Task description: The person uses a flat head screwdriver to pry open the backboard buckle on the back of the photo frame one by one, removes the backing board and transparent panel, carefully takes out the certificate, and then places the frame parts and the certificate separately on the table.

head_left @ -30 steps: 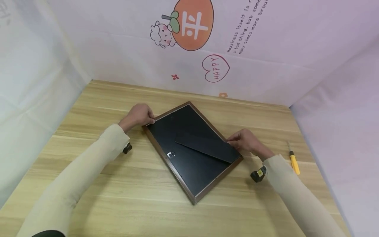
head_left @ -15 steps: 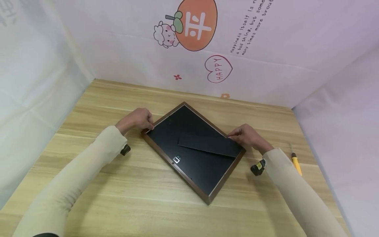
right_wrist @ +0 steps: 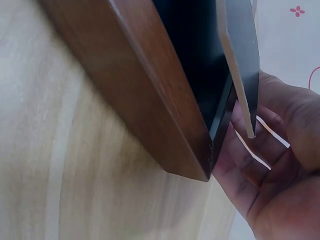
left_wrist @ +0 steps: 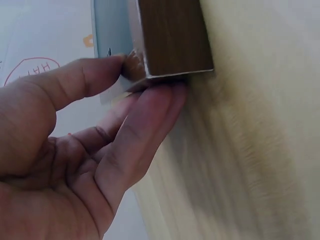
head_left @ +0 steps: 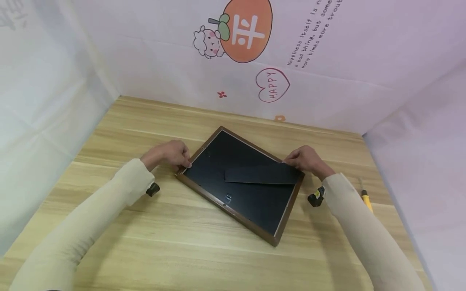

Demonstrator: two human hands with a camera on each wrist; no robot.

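Observation:
A brown wooden picture frame (head_left: 251,224) lies back side up on the table, its black backing board (head_left: 255,204) showing. A flat black easel stand (head_left: 262,173) is hinged on the board, its free edge slightly raised in the right wrist view. My left hand (head_left: 175,153) pinches the frame's left corner, thumb on top and fingers beneath, as the left wrist view shows. On the far right side my right hand (head_left: 305,158) grips the frame's edge near the corner. Part of that grip is hidden behind the stand in the right wrist view.
A screwdriver with a yellow handle (head_left: 367,201) lies on the wooden table (head_left: 164,250) to the right. White cloth walls (head_left: 164,72) with printed drawings stand behind and at both sides.
The picture frame has turned counterclockwise, its near corner swinging right. My right hand has moved slightly away from me and my left slightly toward me, both keeping their grip.

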